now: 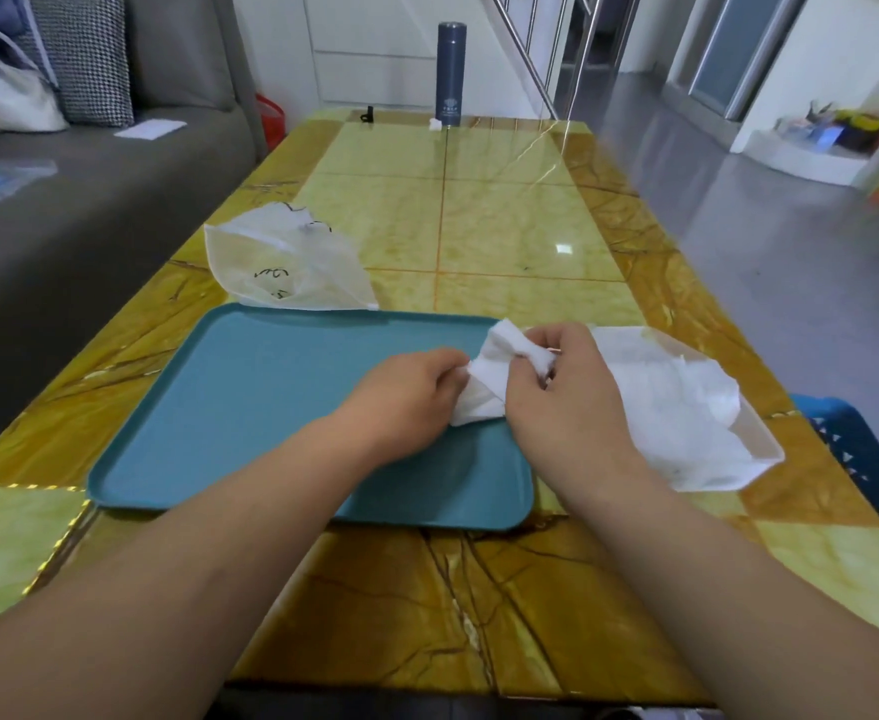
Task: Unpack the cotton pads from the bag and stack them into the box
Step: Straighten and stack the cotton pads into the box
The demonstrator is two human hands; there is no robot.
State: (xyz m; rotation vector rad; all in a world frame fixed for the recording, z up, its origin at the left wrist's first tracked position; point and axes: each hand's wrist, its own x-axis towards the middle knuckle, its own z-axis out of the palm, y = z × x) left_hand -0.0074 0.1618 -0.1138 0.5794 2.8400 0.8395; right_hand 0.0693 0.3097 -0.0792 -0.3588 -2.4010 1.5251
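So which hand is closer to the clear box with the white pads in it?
Right. The right hand sits beside the box, its wrist overlapping the box's near-left edge. The left hand is farther left, over the blue tray.

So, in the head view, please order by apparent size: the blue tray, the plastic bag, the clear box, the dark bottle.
1. blue tray
2. clear box and plastic bag: look alike, unranked
3. dark bottle, though it stands farthest away

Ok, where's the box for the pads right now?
The clear box sits on the table, right of the teal tray, just behind the right hand, with pads already inside.
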